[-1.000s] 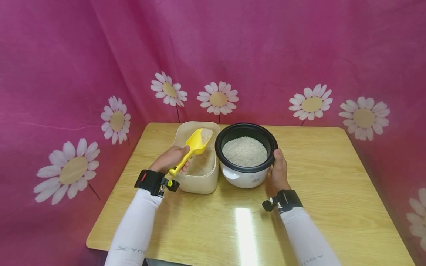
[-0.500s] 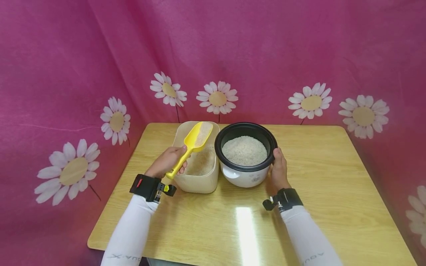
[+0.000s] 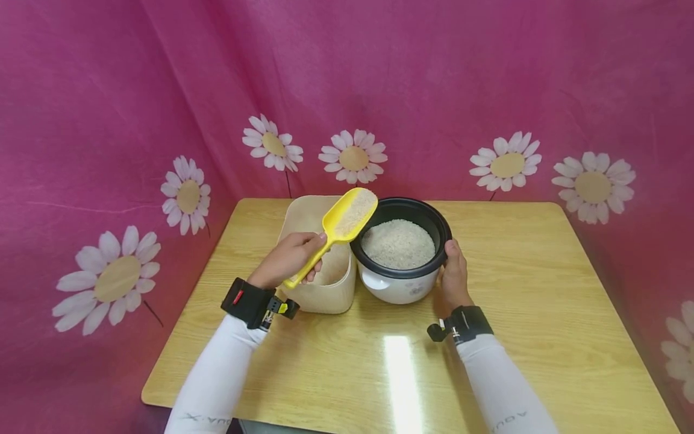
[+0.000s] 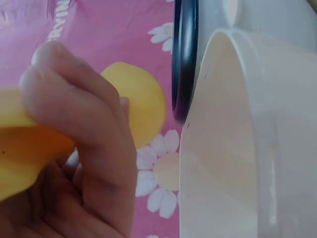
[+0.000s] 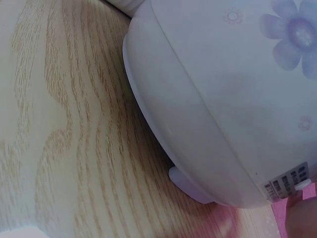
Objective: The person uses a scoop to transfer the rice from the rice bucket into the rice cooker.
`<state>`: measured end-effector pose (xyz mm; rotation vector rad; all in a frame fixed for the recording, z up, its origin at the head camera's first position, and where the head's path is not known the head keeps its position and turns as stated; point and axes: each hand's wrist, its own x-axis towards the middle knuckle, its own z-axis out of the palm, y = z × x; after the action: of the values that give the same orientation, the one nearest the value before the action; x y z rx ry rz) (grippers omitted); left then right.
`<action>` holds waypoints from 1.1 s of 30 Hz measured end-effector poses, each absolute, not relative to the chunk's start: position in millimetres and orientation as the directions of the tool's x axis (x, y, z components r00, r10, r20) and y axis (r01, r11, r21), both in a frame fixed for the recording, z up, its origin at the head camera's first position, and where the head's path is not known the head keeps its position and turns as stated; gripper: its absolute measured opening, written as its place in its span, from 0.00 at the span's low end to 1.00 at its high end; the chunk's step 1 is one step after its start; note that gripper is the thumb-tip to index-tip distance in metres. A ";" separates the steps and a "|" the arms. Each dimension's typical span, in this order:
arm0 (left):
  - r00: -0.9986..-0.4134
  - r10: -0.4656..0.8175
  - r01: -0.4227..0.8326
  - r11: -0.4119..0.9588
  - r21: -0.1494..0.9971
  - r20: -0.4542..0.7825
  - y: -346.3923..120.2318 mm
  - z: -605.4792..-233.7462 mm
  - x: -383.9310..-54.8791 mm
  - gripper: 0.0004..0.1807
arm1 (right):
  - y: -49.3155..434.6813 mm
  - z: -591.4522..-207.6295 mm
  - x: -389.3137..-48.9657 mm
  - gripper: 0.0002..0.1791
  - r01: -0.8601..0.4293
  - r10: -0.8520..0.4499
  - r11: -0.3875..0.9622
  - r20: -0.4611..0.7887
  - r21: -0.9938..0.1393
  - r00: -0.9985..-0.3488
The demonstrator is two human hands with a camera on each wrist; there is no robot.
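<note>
My left hand (image 3: 290, 258) grips the handle of a yellow scoop (image 3: 338, 220) that carries a heap of rice (image 3: 359, 212). The scoop is above the cream bin (image 3: 325, 298), its tip overlapping the left rim of the rice cooker in the head view. In the left wrist view the curled fingers (image 4: 106, 129) wrap the yellow handle beside the bin's wall (image 4: 218, 148). The white rice cooker (image 3: 398, 292), with a black rim and a mound of rice (image 3: 400, 244) inside, stands right of the bin. My right hand (image 3: 455, 274) holds the cooker's right side, thumb at the rim.
Bin and cooker stand side by side on a wooden table (image 3: 520, 289), near its back edge. A pink curtain (image 3: 434, 90) with daisies hangs behind and on both sides. The right wrist view shows the cooker's flowered wall (image 5: 223, 99) low over the wood.
My left hand has lifted the loaded scoop out of the bin and carried it rightward toward the cooker. The right hand and the cooker have stayed in place.
</note>
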<state>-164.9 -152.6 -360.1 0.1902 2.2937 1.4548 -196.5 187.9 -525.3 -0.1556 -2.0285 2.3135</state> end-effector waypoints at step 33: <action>-0.897 0.434 0.430 0.820 0.376 0.081 -78.8 -371.8 -160.5 0.17 | 187.8 -523.6 -195.8 0.35 0.004 0.122 -0.142 -0.022 -0.990 -0.992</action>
<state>-160.5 -78.8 -371.8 0.7094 2.9897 0.6150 -195.8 187.8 -523.6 -0.1479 -2.0043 2.3125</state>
